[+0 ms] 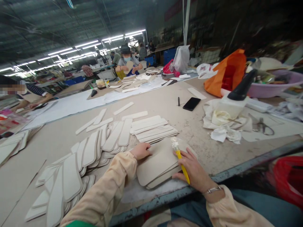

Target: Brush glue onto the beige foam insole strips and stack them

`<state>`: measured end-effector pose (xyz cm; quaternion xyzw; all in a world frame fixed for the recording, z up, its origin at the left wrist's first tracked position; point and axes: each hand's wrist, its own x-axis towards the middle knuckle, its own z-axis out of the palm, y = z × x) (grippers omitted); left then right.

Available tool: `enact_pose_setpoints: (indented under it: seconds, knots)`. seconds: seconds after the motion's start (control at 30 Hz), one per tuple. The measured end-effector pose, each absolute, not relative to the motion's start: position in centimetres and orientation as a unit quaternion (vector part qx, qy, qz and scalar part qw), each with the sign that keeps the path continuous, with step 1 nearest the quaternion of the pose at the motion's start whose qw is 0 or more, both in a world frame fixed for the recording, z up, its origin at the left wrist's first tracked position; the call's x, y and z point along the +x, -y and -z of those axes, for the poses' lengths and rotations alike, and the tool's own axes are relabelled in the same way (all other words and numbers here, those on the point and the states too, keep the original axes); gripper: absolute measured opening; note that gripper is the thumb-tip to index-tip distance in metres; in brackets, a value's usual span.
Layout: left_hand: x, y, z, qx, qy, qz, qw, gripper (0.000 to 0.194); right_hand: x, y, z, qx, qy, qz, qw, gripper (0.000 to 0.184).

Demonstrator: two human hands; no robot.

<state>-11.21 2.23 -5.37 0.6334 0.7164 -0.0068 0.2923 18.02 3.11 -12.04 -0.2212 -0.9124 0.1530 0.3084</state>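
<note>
A small stack of beige, round-cornered panels (153, 170) lies before me at the table's front edge. My left hand (141, 150) is closed at the stack's far left edge, its fingertips on the panels; part of the grip is hidden. In my right hand (195, 171) is a brush (183, 168) with a yellow handle, its tip thick with white paste and pointing away from me. The fingers of that hand also touch the stack's right side. Beyond the stack sits a pile of narrow beige strips (153, 127).
More strips (71, 176) spread across the left. On the right are a phone (191, 103), a paste container (221, 117), crumpled cloth (226, 135), scissors (261, 126), an orange bag (224, 74) and a lilac basin (267, 90). Two people work across the table.
</note>
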Motion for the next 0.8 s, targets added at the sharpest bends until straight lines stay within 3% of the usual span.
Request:
enact_pose_setpoints:
  seconds: [0.13, 0.33, 0.43, 0.53, 0.8]
  knots:
    - [-13.6, -1.4, 2.8, 0.619, -0.716, -0.083, 0.312, 0.018, 18.0, -3.2, 12.2, -0.214, 0.909, -0.152, 0.324, 0.036]
    - [-15.7, 2.0, -3.0, 0.573, -0.69, -0.207, 0.391, 0.028, 18.1, -3.2, 12.7, -0.217, 0.892, -0.164, 0.362, 0.04]
    - [-14.0, 3.3, -3.1, 0.537, -0.64, -0.27, 0.479, 0.031, 18.1, -3.3, 12.9, -0.224, 0.885, -0.163, 0.374, 0.038]
    - [-11.0, 3.6, -1.3, 0.562, -0.594, -0.235, 0.526, 0.034, 18.2, -3.3, 13.0, -0.254, 0.872, -0.157, 0.387, 0.039]
    - [-6.6, 4.8, 2.9, 0.665, -0.678, -0.145, 0.278, 0.039, 18.7, -3.3, 12.9, -0.281, 0.869, -0.173, 0.369, 0.051]
